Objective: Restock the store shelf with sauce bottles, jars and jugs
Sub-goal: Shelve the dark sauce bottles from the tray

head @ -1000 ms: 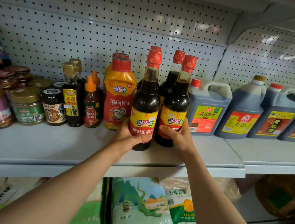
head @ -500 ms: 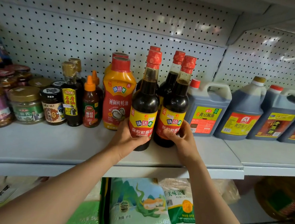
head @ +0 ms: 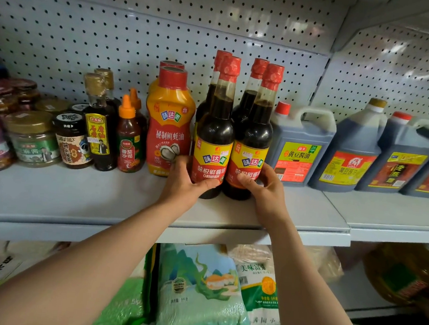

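While both hands grip front soy sauce bottles, left hand (head: 184,183) on one (head: 213,146), right hand (head: 263,186) on its neighbour (head: 250,150), right of the oyster sauce bottle (head: 169,122): slide upright, labels forward, flush.

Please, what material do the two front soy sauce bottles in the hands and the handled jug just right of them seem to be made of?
Left front soy sauce bottle and right front soy sauce bottle: probably glass, though clear plastic is possible; glossy, with sharp highlights and a see-through neck above the dark sauce. Handled jug: likely translucent plastic; duller, cloudy walls and a moulded handle. The caps look like red plastic or shrink wrap.
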